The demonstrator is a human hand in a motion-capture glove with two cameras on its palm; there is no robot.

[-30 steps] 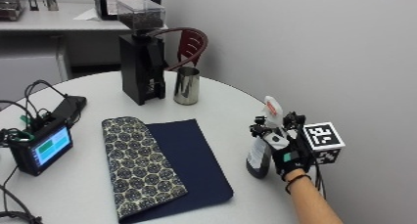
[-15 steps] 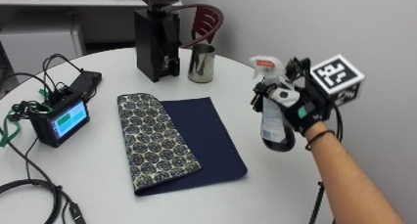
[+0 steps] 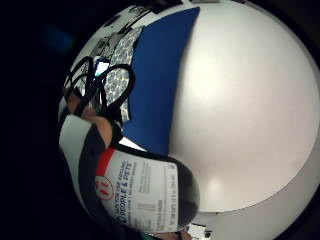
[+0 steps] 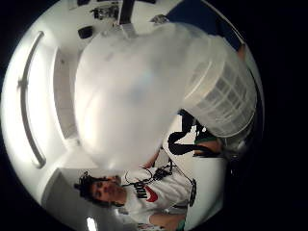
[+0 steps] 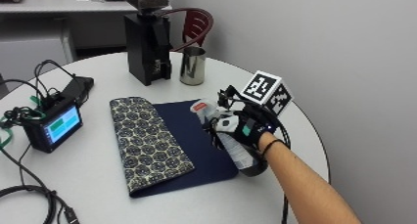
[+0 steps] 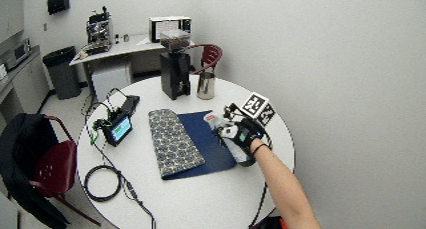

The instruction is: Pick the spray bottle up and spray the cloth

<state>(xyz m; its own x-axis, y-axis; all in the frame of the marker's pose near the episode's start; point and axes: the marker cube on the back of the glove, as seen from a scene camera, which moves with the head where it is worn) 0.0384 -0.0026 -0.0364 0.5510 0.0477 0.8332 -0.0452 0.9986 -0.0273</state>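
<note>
Now the gloved right hand (image 5: pixel 244 131) has its fingers curled round the spray bottle (image 5: pixel 229 141) and holds it in the air, tilted, with the white nozzle head toward the cloth (image 5: pixel 169 143) and the dark base toward the person's forearm. In the little finger side palm view the bottle's label (image 3: pixel 142 192) fills the space close to the palm, and under it lies the blue part of the cloth (image 3: pixel 157 80) on the white table (image 5: pixel 98 180). The bottle hangs over the right edge of the cloth, which is spread flat, with a patterned folded part (image 5: pixel 147 141) on its left side.

I judge that the picking up is done and the spraying is the step in hand. To do it well, the nozzle should point down at the middle of the cloth, not at its edge, so the mist does not fall on the bare table. The small screen device (image 5: pixel 52 128) and its cables stand left of the cloth, so the spray should not go that way. The metal cup (image 5: pixel 192 66) and the black grinder (image 5: pixel 149 43) are well apart behind.
</note>
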